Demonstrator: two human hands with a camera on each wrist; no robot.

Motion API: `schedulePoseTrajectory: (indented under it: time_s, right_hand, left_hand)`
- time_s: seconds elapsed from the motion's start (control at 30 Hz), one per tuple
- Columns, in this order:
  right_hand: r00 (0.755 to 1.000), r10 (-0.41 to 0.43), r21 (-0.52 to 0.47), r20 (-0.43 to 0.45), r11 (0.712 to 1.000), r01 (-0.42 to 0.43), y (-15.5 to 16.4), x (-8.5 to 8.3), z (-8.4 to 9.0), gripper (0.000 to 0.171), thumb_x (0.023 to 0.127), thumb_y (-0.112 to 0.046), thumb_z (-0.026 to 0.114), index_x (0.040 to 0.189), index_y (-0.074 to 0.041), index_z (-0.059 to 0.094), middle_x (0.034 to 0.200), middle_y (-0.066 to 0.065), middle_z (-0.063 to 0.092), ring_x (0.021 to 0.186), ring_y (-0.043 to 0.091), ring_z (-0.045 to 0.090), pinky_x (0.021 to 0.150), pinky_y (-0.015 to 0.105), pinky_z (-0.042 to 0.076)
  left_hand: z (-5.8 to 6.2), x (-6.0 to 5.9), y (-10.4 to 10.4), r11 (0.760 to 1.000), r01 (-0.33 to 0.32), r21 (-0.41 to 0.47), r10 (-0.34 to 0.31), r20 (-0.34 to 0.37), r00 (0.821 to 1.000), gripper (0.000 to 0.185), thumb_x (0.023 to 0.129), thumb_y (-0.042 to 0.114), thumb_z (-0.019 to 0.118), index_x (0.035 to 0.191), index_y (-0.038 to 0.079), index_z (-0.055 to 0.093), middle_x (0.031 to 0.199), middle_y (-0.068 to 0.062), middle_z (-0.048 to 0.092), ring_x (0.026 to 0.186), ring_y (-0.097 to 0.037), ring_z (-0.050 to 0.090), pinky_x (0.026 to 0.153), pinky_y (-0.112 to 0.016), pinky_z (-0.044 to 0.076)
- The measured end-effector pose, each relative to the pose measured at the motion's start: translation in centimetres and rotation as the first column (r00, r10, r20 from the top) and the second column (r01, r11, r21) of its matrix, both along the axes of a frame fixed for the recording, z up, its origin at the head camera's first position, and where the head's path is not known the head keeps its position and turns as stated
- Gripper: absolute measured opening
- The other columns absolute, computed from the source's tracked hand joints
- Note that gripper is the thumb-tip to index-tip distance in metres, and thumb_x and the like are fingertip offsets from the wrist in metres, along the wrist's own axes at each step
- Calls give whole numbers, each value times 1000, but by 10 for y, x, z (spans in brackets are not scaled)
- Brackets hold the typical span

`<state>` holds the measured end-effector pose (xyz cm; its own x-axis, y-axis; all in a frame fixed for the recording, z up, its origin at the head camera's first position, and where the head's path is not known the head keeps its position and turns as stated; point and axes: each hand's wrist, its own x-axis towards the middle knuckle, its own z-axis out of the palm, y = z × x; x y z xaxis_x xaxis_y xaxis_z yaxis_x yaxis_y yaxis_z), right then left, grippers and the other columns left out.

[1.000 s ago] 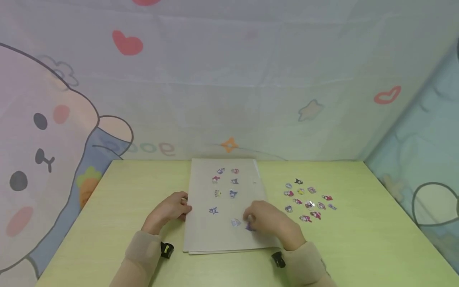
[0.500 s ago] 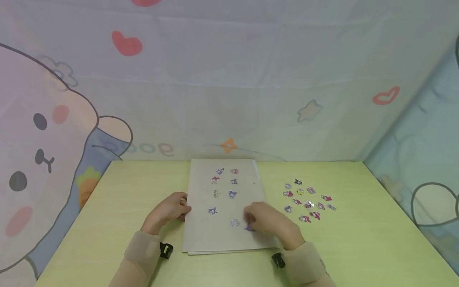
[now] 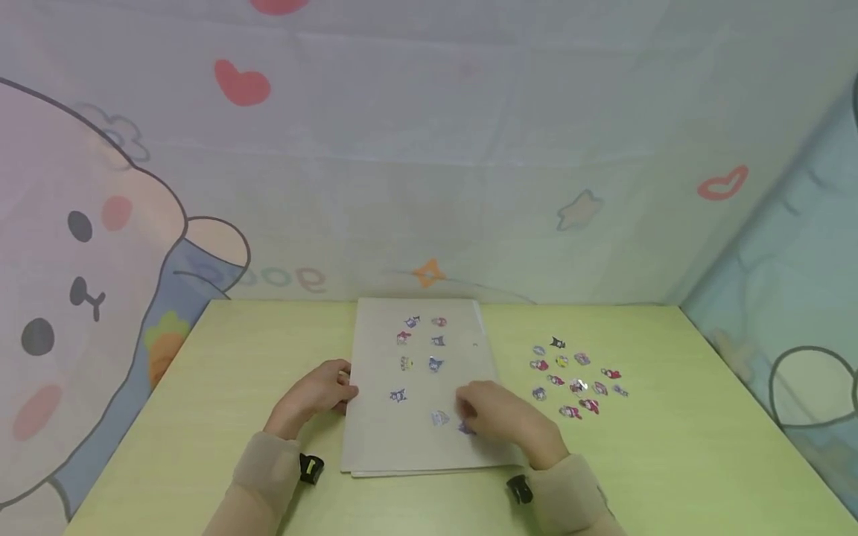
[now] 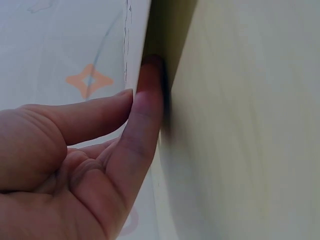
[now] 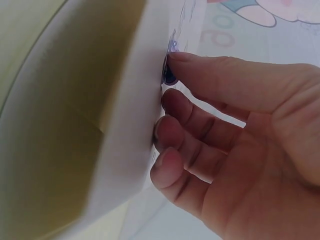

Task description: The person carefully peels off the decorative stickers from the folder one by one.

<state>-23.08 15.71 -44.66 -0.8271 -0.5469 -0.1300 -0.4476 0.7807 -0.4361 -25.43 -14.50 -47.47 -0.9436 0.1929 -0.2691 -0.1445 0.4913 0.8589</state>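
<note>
**A:** Where is the right hand point(image 3: 499, 417)?

**B:** On the lower right part of the white sheet point(image 3: 375, 424), which lies flat in the middle of the pale green table point(image 3: 670, 461). Its thumb tip presses a small purple sticker point(image 3: 465, 427) onto the paper; the other fingers point(image 5: 172, 132) are loosely bent, tips resting on the sheet just below.

**A:** And the left hand point(image 3: 315, 394)?

**B:** At the sheet's left edge. The wrist view shows a straight finger point(image 4: 145, 115) laid along that edge, touching it, nothing clasped.

**A:** Other stickers?

**B:** About 8 sit on the sheet above and left of the right hand, the nearest a pale one point(image 3: 439, 418) just beside the purple one. A loose cluster of stickers point(image 3: 576, 376) lies on the table to the right, apart from the sheet.
</note>
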Motion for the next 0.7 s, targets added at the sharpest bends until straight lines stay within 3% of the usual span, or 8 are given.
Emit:
schedulePoseTrajectory:
  time_s: [0.27, 0.53, 0.7]
  right_hand:
    - [999, 28, -28, -24, 999, -29, 2, 1, -3, 20, 86, -3, 68, 77, -15, 55, 71, -6, 51, 69, 13, 49, 66, 29, 44]
    - [1000, 22, -53, 3, 998, -22, 5, 2, 2, 19, 89, -4, 66, 77, -15, 56, 70, -6, 53, 68, 12, 51, 65, 29, 45]
    - [999, 30, -70, -28, 997, -32, 8, 1, 7, 18, 90, -5, 65, 78, -16, 57, 71, -8, 54, 68, 11, 52, 65, 29, 46]
  left_hand:
    - [-3, 0, 1, 1000, -2, -5, 2, 1, 1000, 31, 94, -4, 59, 122, -9, 48, 84, -12, 54, 68, -21, 62, 68, -34, 53]
    - [-2, 0, 1, 1000, 3, -19, -3, -1, 1000, 32, 95, -3, 58, 124, -10, 48, 85, -12, 54, 70, -22, 63, 69, -34, 54]
    - [0, 0, 1, 1000, 4, -27, -5, -8, 1000, 35, 95, -3, 58, 127, -11, 47, 85, -12, 55, 70, -22, 64, 69, -34, 53]
